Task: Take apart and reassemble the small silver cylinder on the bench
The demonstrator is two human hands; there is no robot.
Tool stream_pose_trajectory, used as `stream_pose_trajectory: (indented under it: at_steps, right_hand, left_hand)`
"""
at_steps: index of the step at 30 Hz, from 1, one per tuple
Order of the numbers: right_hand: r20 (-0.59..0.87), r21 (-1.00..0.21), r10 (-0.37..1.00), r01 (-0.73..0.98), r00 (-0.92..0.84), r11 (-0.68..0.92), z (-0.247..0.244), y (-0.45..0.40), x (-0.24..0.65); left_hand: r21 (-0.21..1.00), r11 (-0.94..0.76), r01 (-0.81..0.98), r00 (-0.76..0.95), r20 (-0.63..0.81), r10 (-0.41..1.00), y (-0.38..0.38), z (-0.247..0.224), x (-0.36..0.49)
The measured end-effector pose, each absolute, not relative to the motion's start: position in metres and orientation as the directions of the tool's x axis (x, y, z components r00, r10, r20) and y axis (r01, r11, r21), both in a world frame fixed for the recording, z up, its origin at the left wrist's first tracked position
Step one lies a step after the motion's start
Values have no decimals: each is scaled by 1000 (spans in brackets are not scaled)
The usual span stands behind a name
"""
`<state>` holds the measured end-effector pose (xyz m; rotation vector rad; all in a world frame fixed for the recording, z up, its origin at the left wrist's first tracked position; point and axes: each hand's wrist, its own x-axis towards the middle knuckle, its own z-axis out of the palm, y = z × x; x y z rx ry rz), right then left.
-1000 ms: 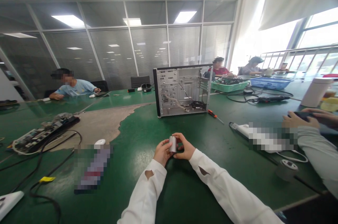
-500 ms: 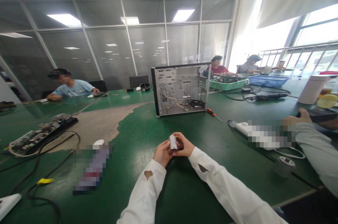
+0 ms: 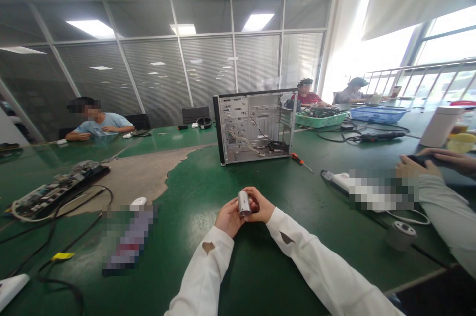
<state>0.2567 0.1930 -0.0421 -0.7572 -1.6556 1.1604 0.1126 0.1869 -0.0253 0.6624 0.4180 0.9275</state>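
Note:
A small silver metal cylinder (image 3: 244,204) is held just above the green table, tilted slightly, with a small dark mark on its side. My left hand (image 3: 229,218) has its fingers curled round the cylinder from the left. From the other side, my right hand (image 3: 262,205) grips it between thumb and fingers. Beyond my hands stands an open computer case (image 3: 256,127) with its bare metal inside and loose cables showing. An orange-handled screwdriver (image 3: 297,158) lies at its right foot.
A larger grey cylinder (image 3: 401,235) stands at right, near a white power strip (image 3: 372,192) and a co-worker's hands (image 3: 420,167). To the left lie a blurred purple item (image 3: 130,241), black cables and a circuit board assembly (image 3: 63,189). Green (image 3: 323,120) and blue baskets (image 3: 379,113) stand farther back.
The cylinder has turned a little in my hands, bringing the dark mark into view. At right, the co-worker's hands have shifted together round a dark object. The person at left has drawn both hands closer.

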Motion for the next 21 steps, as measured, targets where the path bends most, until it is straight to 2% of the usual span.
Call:
stream_pose_trajectory:
  at_steps: [5,8,13,15,18,21]
  right_hand:
    - [406,-901,850,8,-337,434,-39,191,256]
    - [410,-888,861,85,-301,453,-36,186,253]
    - [351,-873,894,248,-280,420,-31,178,250]
    - [368,-844,886,298,-283,446,-29,177,250]
    - [427,-781,866,376,-260,499,-29,178,250]
    - [468,-722,853,456,-232,520,-30,179,251]
  left_hand:
    - [687,447,-573,550,-81,831,187,-24,112]
    - [704,471,-531,550,-136,824,186,-22,116]
    - [838,340,-426,460,-123,879,187,-27,124]
    - [915,243,-322,389,-106,915,190,-31,125]
    - [996,60,-73,293,-36,955,192,-34,124]
    - [967,-162,198,213,118,970,190,-33,121]
